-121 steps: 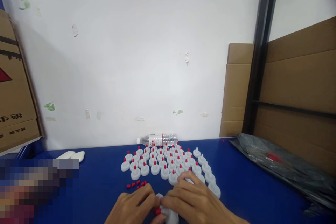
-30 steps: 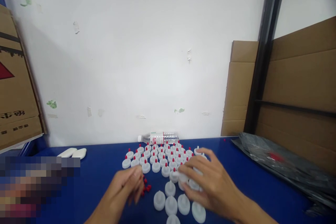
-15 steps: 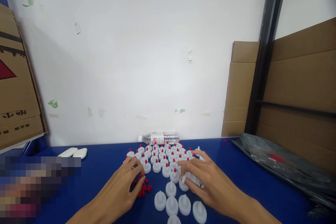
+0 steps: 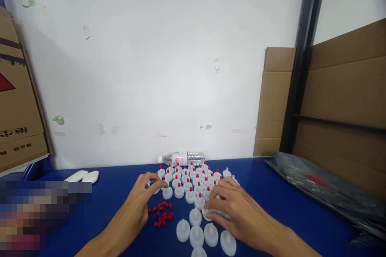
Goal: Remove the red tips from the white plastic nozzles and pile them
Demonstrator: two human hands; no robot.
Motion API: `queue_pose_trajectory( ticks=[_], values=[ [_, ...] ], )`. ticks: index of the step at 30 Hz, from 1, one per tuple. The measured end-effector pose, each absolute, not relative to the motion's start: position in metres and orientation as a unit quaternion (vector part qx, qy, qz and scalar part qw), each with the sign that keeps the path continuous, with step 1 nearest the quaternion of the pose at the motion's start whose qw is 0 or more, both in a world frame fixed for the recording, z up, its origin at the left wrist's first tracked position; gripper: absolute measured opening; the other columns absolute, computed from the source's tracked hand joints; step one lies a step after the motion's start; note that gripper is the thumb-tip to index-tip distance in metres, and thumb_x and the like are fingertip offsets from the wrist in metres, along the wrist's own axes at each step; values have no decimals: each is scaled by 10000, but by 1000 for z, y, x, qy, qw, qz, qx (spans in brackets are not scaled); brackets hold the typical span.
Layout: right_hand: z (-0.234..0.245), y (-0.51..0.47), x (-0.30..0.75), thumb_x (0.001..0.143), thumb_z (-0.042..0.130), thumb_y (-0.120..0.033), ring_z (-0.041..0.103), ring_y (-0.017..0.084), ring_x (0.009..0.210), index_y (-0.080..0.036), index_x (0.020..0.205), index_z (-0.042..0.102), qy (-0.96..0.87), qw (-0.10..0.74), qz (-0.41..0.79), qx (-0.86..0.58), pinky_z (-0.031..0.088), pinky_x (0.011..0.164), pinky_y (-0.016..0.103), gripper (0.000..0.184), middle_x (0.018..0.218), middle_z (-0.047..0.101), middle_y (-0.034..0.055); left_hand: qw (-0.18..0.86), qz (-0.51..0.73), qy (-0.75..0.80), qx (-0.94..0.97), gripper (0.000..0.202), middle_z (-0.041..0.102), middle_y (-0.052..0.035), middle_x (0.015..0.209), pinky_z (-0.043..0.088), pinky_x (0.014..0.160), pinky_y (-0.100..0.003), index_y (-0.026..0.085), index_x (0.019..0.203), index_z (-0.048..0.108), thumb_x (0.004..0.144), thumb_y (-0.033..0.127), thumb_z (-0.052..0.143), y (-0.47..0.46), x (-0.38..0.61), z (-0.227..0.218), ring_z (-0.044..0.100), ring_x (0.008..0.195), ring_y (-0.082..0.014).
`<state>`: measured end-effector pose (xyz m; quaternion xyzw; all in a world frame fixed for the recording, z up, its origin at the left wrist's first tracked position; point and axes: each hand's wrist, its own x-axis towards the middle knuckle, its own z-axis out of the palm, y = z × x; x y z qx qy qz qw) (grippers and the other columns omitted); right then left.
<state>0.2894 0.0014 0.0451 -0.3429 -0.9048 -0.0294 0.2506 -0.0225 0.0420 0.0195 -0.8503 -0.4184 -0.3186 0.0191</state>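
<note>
Left hand point(image 4: 140, 196) just shifted off the red caps point(image 4: 164, 217), which lie loose on the blue table point(image 4: 110, 190), to the capped lids point(image 4: 179, 191); narrow pinch, contents unclear. Right hand point(image 4: 237, 211) touches one white lid point(image 4: 206, 214), grip unclear. Nearest lids point(image 4: 197, 237): uncapped.

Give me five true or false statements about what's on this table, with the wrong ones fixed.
1. The right hand is among the white nozzled tops. True.
2. The loose red caps lie nearer the right hand. False: the loose red caps lie nearer the left hand.
3. The clear bottle lies on its side. True.
4. The tops nearest the camera wear red caps. False: their nozzles are bare.
5. Both hands are bare. True.
</note>
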Motion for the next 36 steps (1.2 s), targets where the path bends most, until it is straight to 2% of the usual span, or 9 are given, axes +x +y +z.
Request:
queue_pose_trajectory(
  ticks=[5, 12, 14, 17, 21, 26, 29, 33, 36],
  values=[
    [42, 2, 288, 967, 668, -278, 587, 160, 875, -268, 996, 713, -906, 244, -25, -345, 360, 901, 341, 55, 912, 692, -28, 28, -355, -407, -841, 630, 579, -50, 1138, 517, 825, -303, 269, 1044, 672, 615, -62, 352, 44, -21, 18, 547, 1006, -203],
    [41, 1, 288, 981, 635, -286, 608, 188, 898, -261, 1009, 715, -901, 236, -16, -363, 362, 943, 375, 89, 915, 710, -10, 10, -323, -415, -851, 577, 589, -65, 1189, 556, 880, -361, 266, 1053, 661, 681, -45, 348, 36, -16, 25, 566, 1058, -222],
    [40, 1, 288, 989, 617, -291, 610, 191, 900, -259, 1006, 714, -901, 231, -12, -366, 359, 951, 380, 104, 908, 713, -7, 15, -325, -415, -850, 592, 595, -65, 1251, 550, 965, -398, 274, 1128, 654, 715, -33, 362, 34, -16, 22, 562, 1155, -231],
    [40, 1, 288, 992, 605, -288, 612, 187, 894, -259, 997, 710, -902, 229, -6, -366, 352, 957, 382, 109, 901, 719, -14, 35, -325, -418, -848, 645, 565, -44, 1415, 464, 1121, -476, 316, 1328, 587, 805, -1, 383, 35, -19, 13, 498, 1344, -244],
    [40, 0, 287, 991, 596, -275, 615, 181, 894, -257, 991, 700, -901, 231, -1, -367, 339, 973, 379, 106, 902, 727, -23, 54, -294, -409, -862, 658, 508, -4, 1528, 412, 1170, -509, 350, 1479, 462, 899, 47, 385, 43, -27, -1, 420, 1447, -247],
    [41, -1, 287, 987, 596, -274, 615, 175, 860, -255, 959, 698, -903, 227, 0, -363, 352, 946, 362, 107, 865, 729, -29, 29, -304, -421, -854, 439, 646, -49, 1373, 467, 1139, -446, 279, 1380, 588, 1001, 171, 396, 47, -26, 4, 547, 1337, -235],
    [42, -2, 286, 989, 591, -275, 621, 178, 866, -256, 959, 699, -903, 223, 2, -367, 359, 943, 360, 114, 867, 729, -26, 2, -310, -414, -856, 399, 685, -67, 1283, 523, 1068, -408, 270, 1353, 614, 1026, 209, 394, 45, -22, 14, 609, 1228, -224],
    [43, -2, 286, 1005, 564, -270, 640, 174, 870, -264, 988, 699, -900, 229, 10, -371, 359, 948, 359, 136, 891, 726, -25, -21, -312, -410, -857, 378, 701, -56, 1201, 546, 992, -398, 291, 1340, 622, 1038, 234, 403, 48, -18, 20, 623, 1139, -219],
    [45, -2, 286, 1028, 515, -256, 638, 169, 855, -255, 1018, 688, -891, 253, -5, -377, 362, 940, 360, 173, 903, 715, -13, -25, -323, -416, -850, 307, 714, -46, 1111, 551, 947, -396, 283, 1243, 682, 1020, 264, 472, 54, -17, 16, 634, 1065, -221]
  ],
)
